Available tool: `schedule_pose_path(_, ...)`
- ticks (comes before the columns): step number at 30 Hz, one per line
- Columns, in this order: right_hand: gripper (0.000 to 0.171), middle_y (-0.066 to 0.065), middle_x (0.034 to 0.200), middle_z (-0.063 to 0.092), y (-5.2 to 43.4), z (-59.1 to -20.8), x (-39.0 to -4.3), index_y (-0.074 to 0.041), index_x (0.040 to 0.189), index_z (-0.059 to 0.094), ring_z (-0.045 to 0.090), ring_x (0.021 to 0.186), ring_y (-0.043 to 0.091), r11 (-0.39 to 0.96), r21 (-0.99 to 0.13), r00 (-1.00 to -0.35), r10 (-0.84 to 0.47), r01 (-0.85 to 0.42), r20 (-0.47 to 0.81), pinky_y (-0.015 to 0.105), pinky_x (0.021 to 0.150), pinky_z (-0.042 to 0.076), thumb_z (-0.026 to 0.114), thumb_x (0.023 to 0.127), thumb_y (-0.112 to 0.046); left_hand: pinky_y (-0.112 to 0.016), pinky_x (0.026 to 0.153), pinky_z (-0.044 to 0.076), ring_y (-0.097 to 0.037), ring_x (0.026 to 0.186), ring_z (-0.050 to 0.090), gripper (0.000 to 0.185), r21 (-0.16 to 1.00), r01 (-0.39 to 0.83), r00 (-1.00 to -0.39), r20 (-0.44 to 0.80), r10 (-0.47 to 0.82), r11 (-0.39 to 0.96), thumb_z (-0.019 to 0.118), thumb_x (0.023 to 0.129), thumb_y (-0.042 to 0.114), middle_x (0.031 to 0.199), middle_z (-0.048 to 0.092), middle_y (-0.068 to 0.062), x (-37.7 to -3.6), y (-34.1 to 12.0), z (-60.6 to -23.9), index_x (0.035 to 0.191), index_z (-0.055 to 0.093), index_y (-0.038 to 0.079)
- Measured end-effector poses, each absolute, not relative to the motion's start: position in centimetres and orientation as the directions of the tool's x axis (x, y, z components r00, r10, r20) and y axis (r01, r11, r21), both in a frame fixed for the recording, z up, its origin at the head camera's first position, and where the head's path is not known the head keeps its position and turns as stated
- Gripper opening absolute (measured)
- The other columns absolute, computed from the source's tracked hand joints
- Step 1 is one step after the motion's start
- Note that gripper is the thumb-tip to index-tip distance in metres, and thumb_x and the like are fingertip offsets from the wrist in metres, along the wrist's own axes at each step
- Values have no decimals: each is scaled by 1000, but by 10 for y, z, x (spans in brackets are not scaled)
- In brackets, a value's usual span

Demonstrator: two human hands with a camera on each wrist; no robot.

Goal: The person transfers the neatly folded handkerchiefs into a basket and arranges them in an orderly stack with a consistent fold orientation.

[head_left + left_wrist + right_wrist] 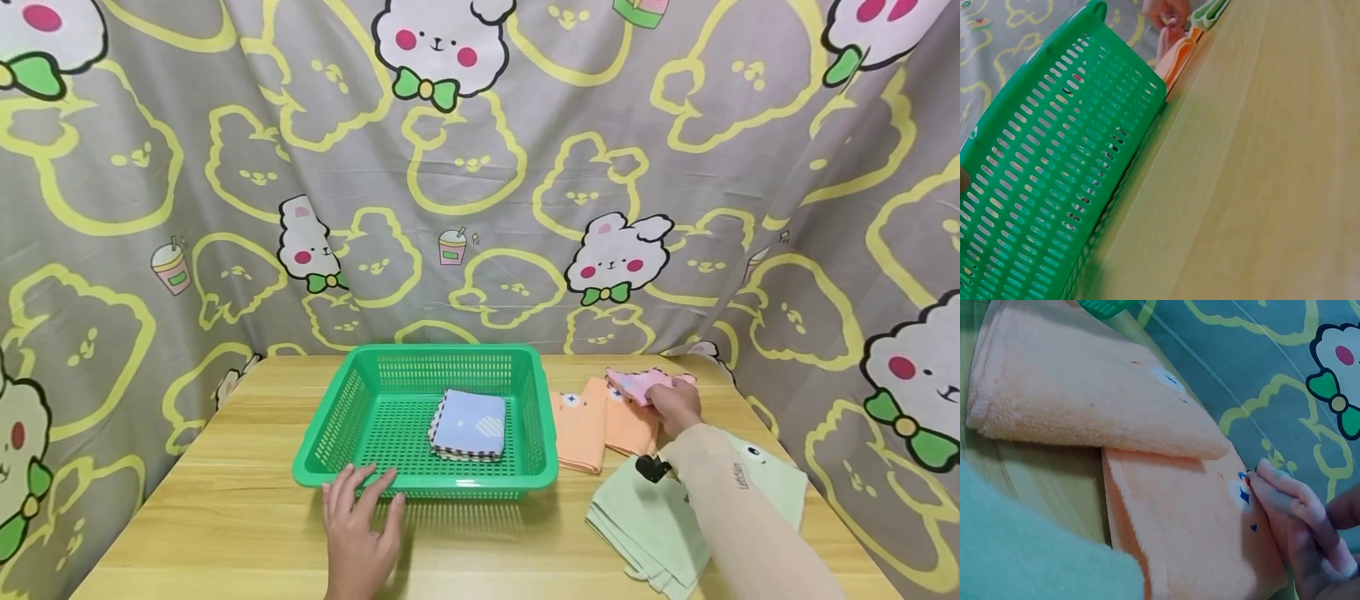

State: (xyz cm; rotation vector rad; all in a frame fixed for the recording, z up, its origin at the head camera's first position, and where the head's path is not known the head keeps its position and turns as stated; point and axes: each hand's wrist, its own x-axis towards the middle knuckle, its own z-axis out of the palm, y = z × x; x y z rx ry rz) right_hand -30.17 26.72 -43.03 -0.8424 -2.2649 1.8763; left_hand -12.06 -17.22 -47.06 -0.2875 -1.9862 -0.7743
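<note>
My right hand (677, 406) pinches a folded pink cloth (632, 382) at the far right of the table, just above two folded orange towels. One orange towel (583, 429) lies beside the basket, partly over the other orange towel (628, 427). My left hand (362, 529) rests its fingertips on the front rim of a green plastic basket (495, 482), its fingers loosely spread. Inside the basket, toward its right side, lies a folded blue cloth (471, 423) with a checked edge. The left wrist view shows the basket's slotted wall (1054, 169).
A light green towel (648, 512) lies at the right front of the wooden table (225, 517), beneath my right forearm. A grey curtain (517, 192) with cartoon prints hangs behind the table and along both sides.
</note>
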Motion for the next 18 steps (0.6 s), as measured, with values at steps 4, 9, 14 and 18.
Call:
schedule_pose_path(4,76,27,148,31,270,-431,-301,-1,153,19,56,81,24,128,-932,-854,457,339,-248,23,51,48,45,81,3,-73,105,10,-44,120,43,29,406,491,-525,844,-110,771,69,77,14,114,61,-20,-120,-172,-470,104,71,5)
schedule_pose_path(9,74,25,155,22,268,-431,-300,-4,153,21,34,124,37,187,-925,-852,481,332,-208,27,62,49,41,83,5,-73,105,10,-45,119,43,29,407,492,-527,843,-108,770,70,76,12,114,61,-20,-120,-172,-470,104,71,5)
schedule_pose_path(14,73,20,158,18,268,-433,-302,-7,154,20,27,134,34,211,-922,-844,504,326,-184,41,98,42,42,86,5,-73,105,10,-45,119,43,29,407,490,-528,842,-108,771,70,76,12,114,61,-19,-120,-172,-470,104,71,5)
schedule_pose_path(18,73,19,158,18,268,-431,-304,-7,154,20,25,136,33,219,-929,-846,512,299,-151,43,102,39,44,86,5,-74,104,11,-45,119,43,28,404,493,-525,844,-107,771,69,77,13,114,61,-19,-120,-172,-470,105,71,6)
